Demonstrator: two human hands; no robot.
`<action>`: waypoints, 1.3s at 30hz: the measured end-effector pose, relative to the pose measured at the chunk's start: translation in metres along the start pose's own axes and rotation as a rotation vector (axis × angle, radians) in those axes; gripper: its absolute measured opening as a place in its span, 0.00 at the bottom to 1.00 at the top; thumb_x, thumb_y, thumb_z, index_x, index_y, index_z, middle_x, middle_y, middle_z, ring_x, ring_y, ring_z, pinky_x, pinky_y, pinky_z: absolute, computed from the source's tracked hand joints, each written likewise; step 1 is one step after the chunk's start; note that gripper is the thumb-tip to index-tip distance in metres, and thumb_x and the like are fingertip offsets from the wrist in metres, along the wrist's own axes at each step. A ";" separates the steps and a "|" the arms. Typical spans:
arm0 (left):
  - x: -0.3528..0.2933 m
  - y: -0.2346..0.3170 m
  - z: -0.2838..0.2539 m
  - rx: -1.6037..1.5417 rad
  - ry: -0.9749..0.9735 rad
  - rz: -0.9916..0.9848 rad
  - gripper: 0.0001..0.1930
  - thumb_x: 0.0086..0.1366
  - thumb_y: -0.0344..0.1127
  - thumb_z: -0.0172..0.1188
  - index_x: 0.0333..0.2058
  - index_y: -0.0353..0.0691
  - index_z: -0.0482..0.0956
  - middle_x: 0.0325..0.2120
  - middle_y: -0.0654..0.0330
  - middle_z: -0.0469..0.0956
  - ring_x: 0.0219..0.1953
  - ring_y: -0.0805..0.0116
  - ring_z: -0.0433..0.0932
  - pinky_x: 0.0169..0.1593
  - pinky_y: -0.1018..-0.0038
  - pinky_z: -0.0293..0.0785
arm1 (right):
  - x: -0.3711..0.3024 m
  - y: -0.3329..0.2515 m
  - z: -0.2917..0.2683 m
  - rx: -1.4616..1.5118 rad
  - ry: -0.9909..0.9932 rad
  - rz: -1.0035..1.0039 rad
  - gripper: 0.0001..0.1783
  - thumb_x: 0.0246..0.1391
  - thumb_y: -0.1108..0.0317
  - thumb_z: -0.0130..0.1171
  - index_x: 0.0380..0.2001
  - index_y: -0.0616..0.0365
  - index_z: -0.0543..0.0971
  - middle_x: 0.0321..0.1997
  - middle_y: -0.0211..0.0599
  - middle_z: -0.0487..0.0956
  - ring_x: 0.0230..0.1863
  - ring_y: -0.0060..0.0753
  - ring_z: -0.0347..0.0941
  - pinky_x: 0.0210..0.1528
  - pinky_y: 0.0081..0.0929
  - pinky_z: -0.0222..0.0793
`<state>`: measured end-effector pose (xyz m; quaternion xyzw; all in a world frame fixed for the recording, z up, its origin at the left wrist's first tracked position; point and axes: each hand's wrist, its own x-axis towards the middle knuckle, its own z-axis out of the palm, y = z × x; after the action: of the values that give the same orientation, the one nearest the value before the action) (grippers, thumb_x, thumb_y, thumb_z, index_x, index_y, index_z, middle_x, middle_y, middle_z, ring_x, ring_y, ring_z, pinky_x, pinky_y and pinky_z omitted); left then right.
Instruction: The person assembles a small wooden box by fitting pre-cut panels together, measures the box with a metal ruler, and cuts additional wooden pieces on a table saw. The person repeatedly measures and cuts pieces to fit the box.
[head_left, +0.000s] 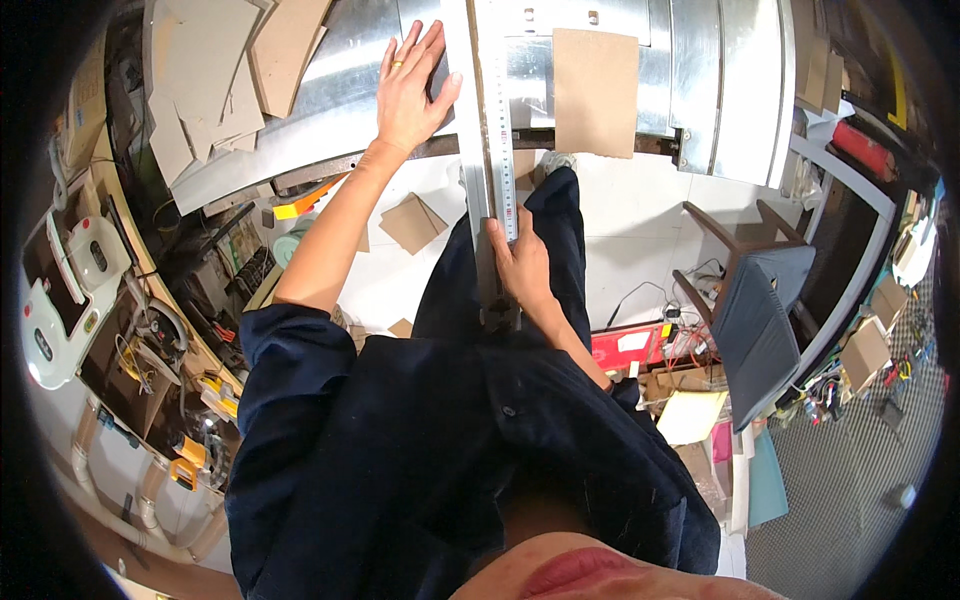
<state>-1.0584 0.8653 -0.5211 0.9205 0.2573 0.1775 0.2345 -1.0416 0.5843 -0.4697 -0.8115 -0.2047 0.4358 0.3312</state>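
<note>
A long silver metal rail (pixel 468 120) with a white measuring scale (pixel 506 150) along it runs from the far edge of view down toward my waist, across a shiny metal machine table (pixel 340 75). My left hand (pixel 408 95) lies flat on the table just left of the rail, fingers stretched out and thumb close to the rail's side. A ring shows on one finger. Near the rail's close end, my right hand (pixel 524 262) grips it, thumb on top; the other fingers are partly hidden. Right of the rail, a rectangular brown board (pixel 596 92) overhangs the table's near edge.
Several offcut boards (pixel 205 70) pile up at the table's left. A dark padded chair (pixel 765 325) stands at the right, with cables (pixel 690 320) and a red item (pixel 628 346) on the floor nearby. Brown scraps (pixel 411 222) lie by my legs. Cluttered shelves (pixel 150 330) flank the left.
</note>
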 end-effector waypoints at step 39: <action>0.004 0.001 0.015 -0.092 0.126 -0.032 0.30 0.70 0.57 0.49 0.57 0.38 0.77 0.61 0.53 0.73 0.71 0.55 0.60 0.73 0.53 0.42 | 0.009 0.002 0.001 0.143 -0.016 -0.011 0.30 0.63 0.53 0.58 0.57 0.68 0.68 0.39 0.65 0.80 0.38 0.63 0.81 0.39 0.44 0.79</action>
<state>-1.0482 0.8613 -0.5323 0.8915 0.2780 0.2429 0.2628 -1.0375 0.5887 -0.4765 -0.7809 -0.1800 0.4542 0.3892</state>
